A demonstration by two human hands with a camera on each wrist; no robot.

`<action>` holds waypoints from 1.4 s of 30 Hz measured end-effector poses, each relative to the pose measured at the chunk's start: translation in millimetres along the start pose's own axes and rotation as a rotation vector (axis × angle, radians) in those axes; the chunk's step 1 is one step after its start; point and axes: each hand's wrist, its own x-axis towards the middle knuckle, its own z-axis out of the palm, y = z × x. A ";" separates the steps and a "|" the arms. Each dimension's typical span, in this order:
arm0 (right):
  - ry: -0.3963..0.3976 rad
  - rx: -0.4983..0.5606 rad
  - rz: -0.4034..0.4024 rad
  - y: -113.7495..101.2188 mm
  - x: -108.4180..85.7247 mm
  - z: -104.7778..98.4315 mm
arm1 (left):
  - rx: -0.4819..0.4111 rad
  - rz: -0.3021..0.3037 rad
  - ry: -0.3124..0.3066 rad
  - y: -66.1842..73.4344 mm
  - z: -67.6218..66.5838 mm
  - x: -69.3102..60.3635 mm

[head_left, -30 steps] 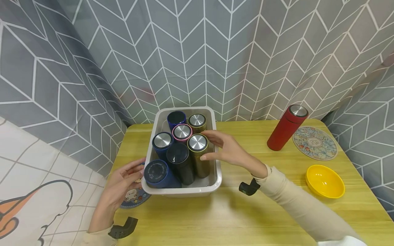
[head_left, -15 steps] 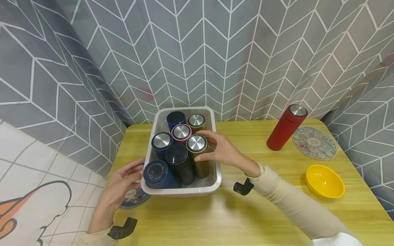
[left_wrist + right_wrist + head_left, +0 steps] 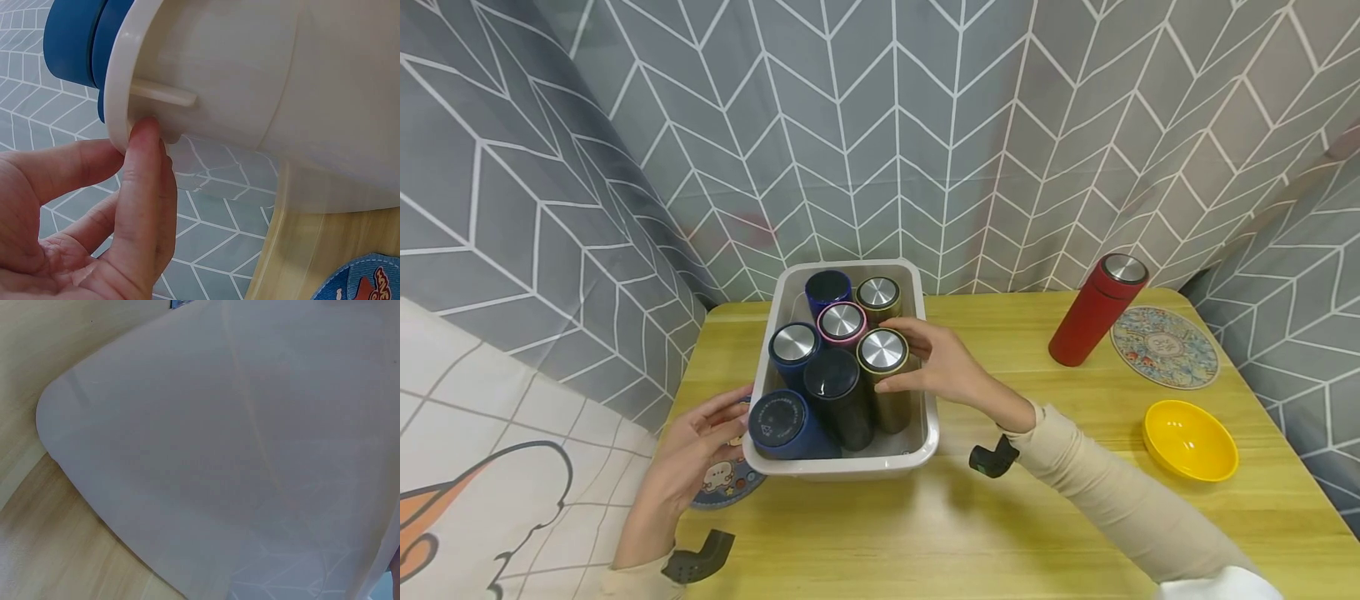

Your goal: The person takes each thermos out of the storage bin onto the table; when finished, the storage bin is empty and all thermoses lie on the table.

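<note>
A white plastic bin (image 3: 850, 466) stands on the table, packed with several vacuum flasks. My left hand (image 3: 696, 442) pinches its left rim; the left wrist view shows thumb and fingers (image 3: 140, 194) on either side of the lip. Inside the bin's right side, my right hand (image 3: 942, 371) holds a gold flask (image 3: 892, 406) with a brushed silver lid, thumb in front and fingers behind. Beside that flask are a black one (image 3: 842, 417), a pink-rimmed one (image 3: 842, 322) and a blue one (image 3: 793, 343). Only the bin's wall (image 3: 175, 450) fills the right wrist view, hiding the right fingers.
A red flask (image 3: 1093, 317) stands at the table's right, by a round patterned mat (image 3: 1165, 347). In front of it sits a yellow bowl (image 3: 1191, 442). Another round mat (image 3: 726, 483) lies partly under the bin's left side. Patterned curtains (image 3: 925, 150) enclose the back and sides.
My right hand has shifted slightly left and its thumb has come onto the gold flask. The left hand and the bin stay where they were.
</note>
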 end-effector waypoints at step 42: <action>0.120 0.042 -0.169 -39.0 -14.2 -23.6 | -0.009 0.020 -0.006 0.1 0.5 -2.0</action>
